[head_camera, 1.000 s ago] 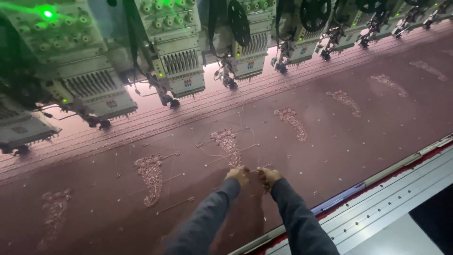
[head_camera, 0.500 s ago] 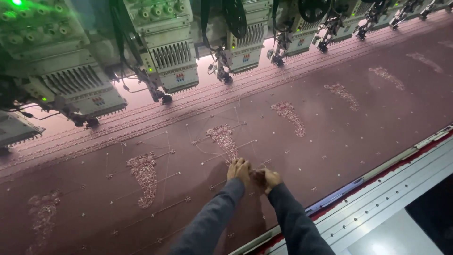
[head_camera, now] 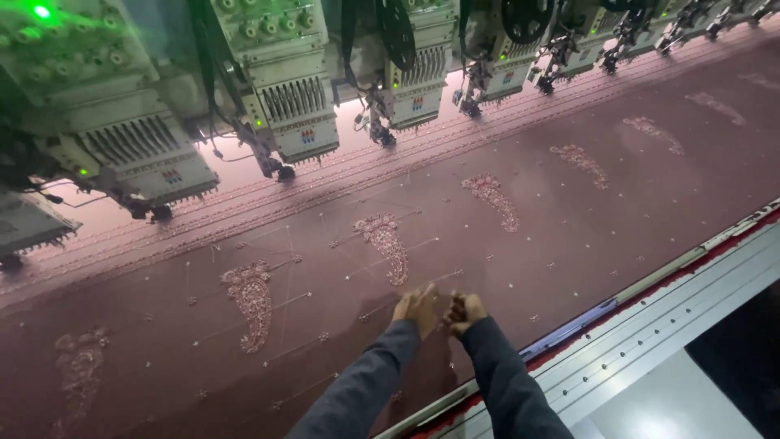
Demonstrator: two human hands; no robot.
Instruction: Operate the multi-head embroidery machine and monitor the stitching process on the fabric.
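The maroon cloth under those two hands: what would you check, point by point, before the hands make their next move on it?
1. Both hands on the cloth: ok. The left hand and right hand rest side by side on the maroon cloth.
2. Hands away from the stitching heads: ok. The nearest stitching head stands well up the cloth from them.
3. Hands off the finished work: ok. They sit just below the leaf-shaped pattern, not on it.
4. Something pinched between the fingers: cannot tell, too small.
5. Cloth lying flat: ok, no folds show near the hands.
6. Cloth edge tucked at the metal rail: ok, as far as visible.
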